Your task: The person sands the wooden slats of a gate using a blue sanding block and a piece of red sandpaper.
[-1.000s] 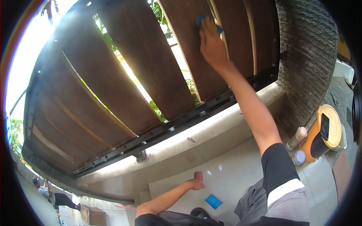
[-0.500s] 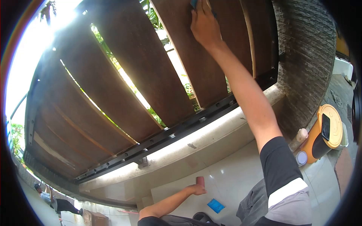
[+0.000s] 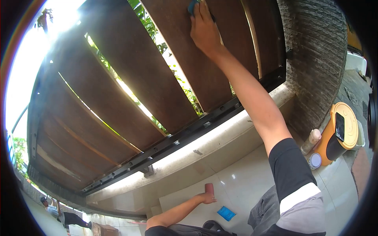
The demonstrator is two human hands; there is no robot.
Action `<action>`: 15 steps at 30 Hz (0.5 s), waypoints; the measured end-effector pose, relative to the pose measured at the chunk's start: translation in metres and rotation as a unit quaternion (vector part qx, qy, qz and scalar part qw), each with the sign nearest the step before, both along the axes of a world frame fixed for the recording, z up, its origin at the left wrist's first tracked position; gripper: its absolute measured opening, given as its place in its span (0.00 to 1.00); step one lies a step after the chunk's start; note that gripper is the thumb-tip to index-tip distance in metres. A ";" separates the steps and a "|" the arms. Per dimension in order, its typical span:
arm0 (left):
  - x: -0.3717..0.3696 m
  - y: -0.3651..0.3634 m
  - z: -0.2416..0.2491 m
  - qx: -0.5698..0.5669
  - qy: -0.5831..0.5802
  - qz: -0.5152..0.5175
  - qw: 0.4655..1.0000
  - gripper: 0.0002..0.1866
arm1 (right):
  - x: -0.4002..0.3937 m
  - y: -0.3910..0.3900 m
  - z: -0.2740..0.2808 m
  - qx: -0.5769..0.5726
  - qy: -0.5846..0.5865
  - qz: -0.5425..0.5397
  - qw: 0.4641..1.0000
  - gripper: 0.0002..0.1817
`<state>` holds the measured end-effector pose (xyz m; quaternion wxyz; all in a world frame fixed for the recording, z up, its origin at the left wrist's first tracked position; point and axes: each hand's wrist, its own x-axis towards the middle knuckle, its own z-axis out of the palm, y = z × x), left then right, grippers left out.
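My right hand (image 3: pixel 205 37) reaches up to a brown wooden plank (image 3: pixel 177 43) of the slatted fence. Its fingers are closed on a blue pad (image 3: pixel 193 7), which lies against the plank's face; part of the pad is hidden by the hand. Low in the view, my left hand (image 3: pixel 205 198) is wrapped around the lower end of a reddish-brown roll (image 3: pixel 209 188), held just above the tiled floor. A flat blue packet (image 3: pixel 226 213) lies on the tiles to the right of that hand, apart from it.
A black metal rail (image 3: pixel 181 137) runs under the planks, above a concrete ledge (image 3: pixel 197 151). At right stand a yellow-lidded bucket (image 3: pixel 350 129) with a phone (image 3: pixel 340 126) on top, a bottle (image 3: pixel 313 139), a round can (image 3: pixel 314 160) and a textured pillar (image 3: pixel 311 51). Another person (image 3: pixel 59 212) is at far left.
The view has shifted slightly. My right hand and the blue pad appear a little further left, still on the same plank. My left hand keeps its hold on the roll.
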<state>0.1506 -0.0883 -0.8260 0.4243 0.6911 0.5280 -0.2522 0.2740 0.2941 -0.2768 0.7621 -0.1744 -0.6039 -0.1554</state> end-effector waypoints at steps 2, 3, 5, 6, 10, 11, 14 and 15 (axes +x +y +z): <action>0.003 0.007 0.029 -0.002 -0.023 0.024 0.999 0.32 | 0.001 -0.001 0.011 -0.033 0.044 0.093 0.994 0.24; 0.003 0.004 0.029 -0.004 -0.027 0.024 0.999 0.32 | 0.003 -0.004 0.001 -0.035 0.040 0.093 0.994 0.24; -0.002 0.009 0.024 0.011 -0.023 0.020 0.999 0.30 | 0.013 -0.014 -0.033 -0.099 -0.008 0.101 0.990 0.24; -0.002 0.011 0.020 0.015 -0.026 0.021 0.999 0.30 | 0.014 -0.014 -0.056 -0.090 -0.014 0.081 0.993 0.22; 0.001 0.007 0.006 0.017 -0.030 0.020 0.999 0.31 | 0.019 -0.019 -0.102 -0.077 -0.053 0.004 0.996 0.21; 0.002 0.004 0.003 0.015 -0.027 0.014 0.999 0.32 | 0.016 -0.014 -0.097 -0.079 -0.050 0.005 0.996 0.21; 0.010 -0.003 0.011 0.025 -0.022 0.019 0.999 0.33 | 0.005 0.000 -0.040 -0.026 -0.013 -0.055 0.998 0.22; 0.007 -0.005 0.005 0.024 -0.021 0.019 0.999 0.33 | 0.002 0.000 -0.014 -0.027 -0.003 -0.081 0.996 0.22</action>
